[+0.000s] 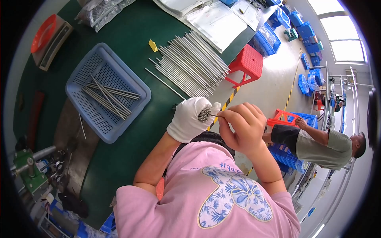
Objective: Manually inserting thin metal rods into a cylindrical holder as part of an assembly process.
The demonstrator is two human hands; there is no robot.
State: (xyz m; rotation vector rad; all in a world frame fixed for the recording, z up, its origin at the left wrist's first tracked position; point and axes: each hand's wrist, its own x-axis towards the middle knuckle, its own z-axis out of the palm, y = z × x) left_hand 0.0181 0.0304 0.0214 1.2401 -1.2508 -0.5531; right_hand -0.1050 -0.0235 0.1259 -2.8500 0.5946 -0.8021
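Note:
My left hand (pixel 186 119), in a white glove, is closed around a bundle of thin metal rods (pixel 204 115), whose ends face my right hand. My bare right hand (pixel 244 125) pinches a thin metal pin or rod (pixel 213 115) that sticks out from the bundle's end. Whether it is one of the bundled rods, I cannot tell. Just beyond my hands, many grey metal rods (pixel 190 65) lie side by side on the green table (pixel 131 158). One rod (pixel 164 83) lies a little apart on their left.
A blue perforated basket (pixel 108 137) with several loose rods stands on the left. Papers in a binder (pixel 216 25) and a small yellow piece (pixel 152 45) lie beyond. A red stool (pixel 248 63) stands past the table's edge. Another person (pixel 323 146) is at the right.

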